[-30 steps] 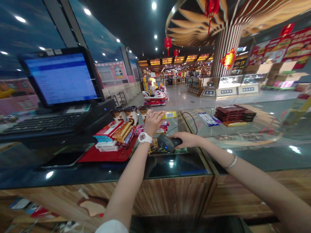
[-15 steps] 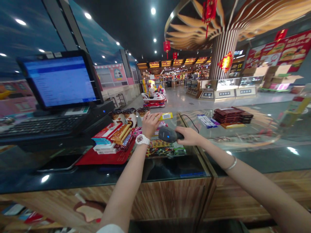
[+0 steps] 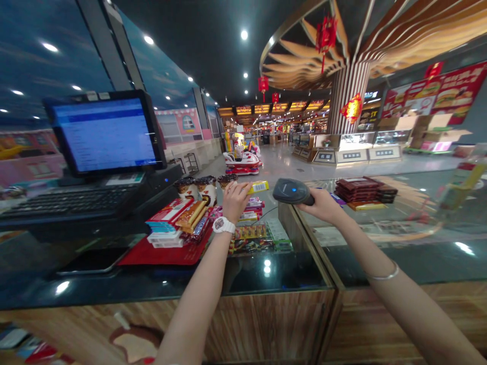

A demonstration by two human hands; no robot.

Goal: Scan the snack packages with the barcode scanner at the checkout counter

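My left hand (image 3: 235, 201), with a white watch on its wrist, is closed on a small yellow packet (image 3: 259, 187) whose barcode faces me. My right hand (image 3: 323, 205) grips a black barcode scanner (image 3: 291, 191) by its handle. The scanner's head is just right of the packet, apart from it, and a blue light glows on its top. Below the hands, several small colourful packets (image 3: 249, 231) lie about the glass counter. Left of my left hand is a stack of snack boxes and packs (image 3: 171, 218) on a red sheet (image 3: 163, 256).
A monitor (image 3: 104, 134) and black keyboard (image 3: 72, 197) stand at the left. Several lidded cups (image 3: 207, 188) are behind the stack. A dark tablet or phone (image 3: 93, 259) lies near the front edge. Brown packets (image 3: 361, 190) are piled at the right, near a blurred bottle (image 3: 460, 177).
My right hand has moved the scanner right and up, away from the packet, and turned it toward the left. My left hand still holds the yellow packet in nearly the same place.
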